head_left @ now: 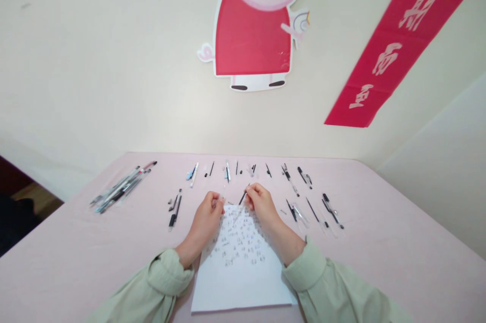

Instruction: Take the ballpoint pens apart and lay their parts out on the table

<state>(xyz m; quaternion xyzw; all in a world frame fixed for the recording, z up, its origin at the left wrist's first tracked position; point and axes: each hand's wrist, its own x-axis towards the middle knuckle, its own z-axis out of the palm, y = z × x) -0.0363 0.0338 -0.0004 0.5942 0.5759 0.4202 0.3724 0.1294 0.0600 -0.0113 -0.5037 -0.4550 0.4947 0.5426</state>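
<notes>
From the head view, I have the right hand (261, 206) in a narrow grip, thumb and forefinger pinching a thin dark rod (243, 196), which slants over the far end of a written-on paper sheet (243, 285). The left hand (207, 214) is at the sheet's far left corner, its grip closed down with thumb and fingertips together; I cannot tell whether anything small is pinched there. Just beyond both hands, pen parts (227, 171) lie in small groups along the far edge of the worktop (114, 267). More parts (312, 209) sit toward its right edge, a black-ended pen (174, 214) lies left of my left hand, and a pile of pens (125, 187) is near the far left corner. My wrists and sleeves (315, 275) cover parts of the sheet's sides, the worktop's near edge is cut off, and the writing is too blurred to read.
</notes>
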